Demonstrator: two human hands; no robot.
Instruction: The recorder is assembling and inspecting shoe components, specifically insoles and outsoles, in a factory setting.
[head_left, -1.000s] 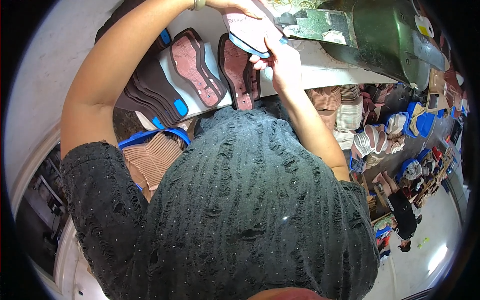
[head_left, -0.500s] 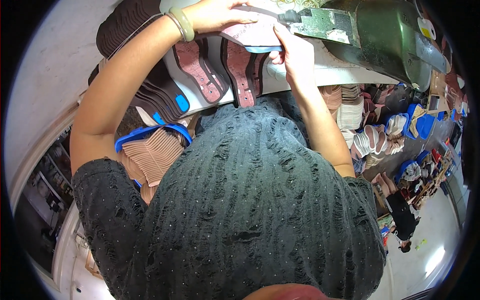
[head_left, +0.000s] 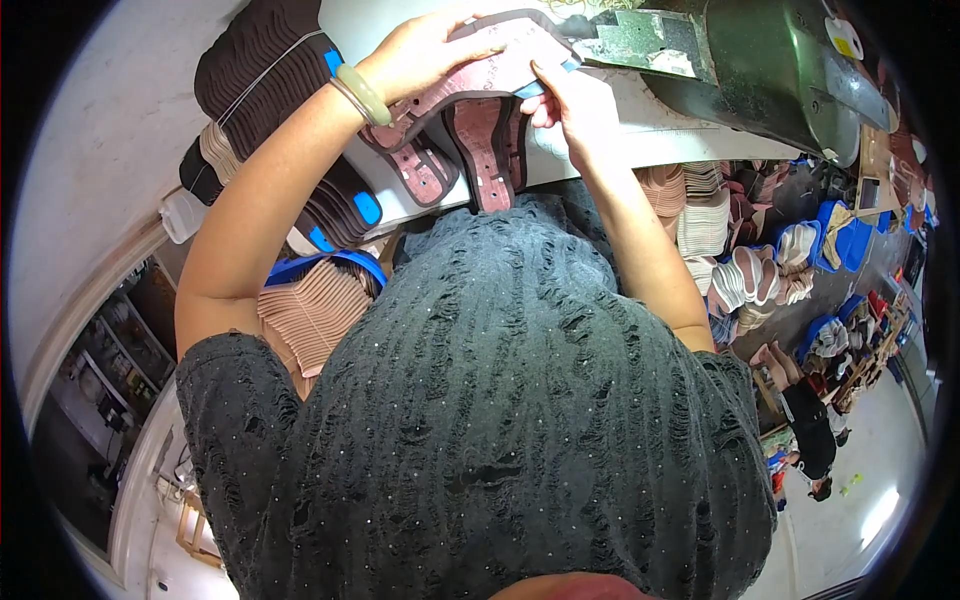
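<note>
Held sole: lying slantwise between both hands, above the far part of the white table; showing a pink face, a dark rim and a blue tab at the right end.
Left hand: holding the sole from its far side, stretching the thumb across the pink face, hiding most of the other fingers; wearing a pale green bangle at the wrist.
Right hand: pinching the right end beside the blue, pressing the thumb on top and curling the fingers beneath.
Feel, as a judgement: seeming light, thin and softly bendable; probably flexing at the narrow waist rather than breaking; not showing clearly whether slippery.
Best hold: supporting both ends, placing thumbs above and fingers below, sparing the middle from sagging.
Machine: standing far right, dark green, reaching its arm just beside the sole; perhaps touching, hard to tell.
Loose soles: lying pink side up on the table, nearer than the held one.
Tied stack: leaning far left, dark, cord-bound.
Dark stack: fanning out nearer, at left, showing blue tabs.
Blue bin: sitting near left, holding beige soles.
Co-worker: appearing small at right, well apart, beyond blue bins.
</note>
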